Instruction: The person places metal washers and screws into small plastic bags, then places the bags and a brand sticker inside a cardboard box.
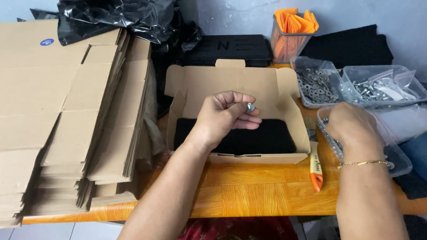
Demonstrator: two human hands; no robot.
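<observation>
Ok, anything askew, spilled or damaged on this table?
Nothing spilled or damaged. The stacks of flattened cartons are fanned unevenly and overhang the table edge. An orange-handled cutter lies loose beside the open box. The left hand pinches a small metal part; the right hand reaches into a clear tub.
</observation>
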